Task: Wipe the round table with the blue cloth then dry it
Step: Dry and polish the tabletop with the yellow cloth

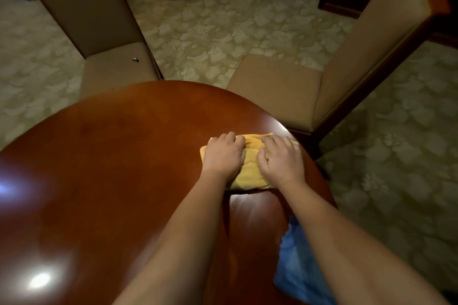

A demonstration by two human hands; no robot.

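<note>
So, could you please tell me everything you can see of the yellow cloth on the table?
The yellow cloth looks like soft terry towelling, bunched and creased rather than spread flat. It lies on the round table, toward its right edge. The left hand and right hand both press down on it side by side, fingers slightly bent, hiding much of it; yellow shows between and around them. The blue cloth lies apart, nearer the person.

Glossy polished wood table [104,161], soft yellow terry cloth [250,171], matt fabric chairs [277,86]

Two tan chairs [285,89] – patterned carpet [210,27]
</note>
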